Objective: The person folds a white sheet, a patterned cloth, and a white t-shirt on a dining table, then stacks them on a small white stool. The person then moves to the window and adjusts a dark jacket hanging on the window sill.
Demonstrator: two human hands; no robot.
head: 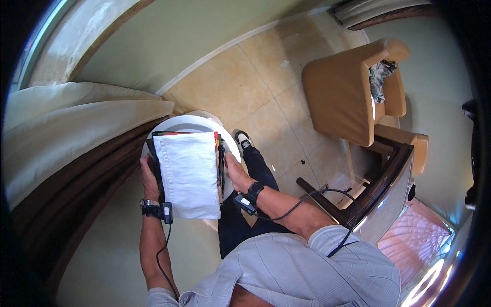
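Observation:
A stack of folded cloths with a white cloth (188,172) on top is between my hands. Dark, red and yellow edges of other folded fabric (218,144) show beneath the white one. My left hand (149,178) presses the stack's left side, with its fingers partly hidden. On the right side, my right hand (238,172) grips the edge, its thumb up near the dark layers. Under the stack is a round white plastic stool or table top (180,122); whether the stack rests on it, I cannot tell.
Brown and cream curtains (84,153) hang close to my left hand. A tan armchair (341,92) with a patterned cloth (381,76) on it stands to the right. Nearer is a dark-framed table (387,184). Cables run from the wrist devices (245,203) along my arms.

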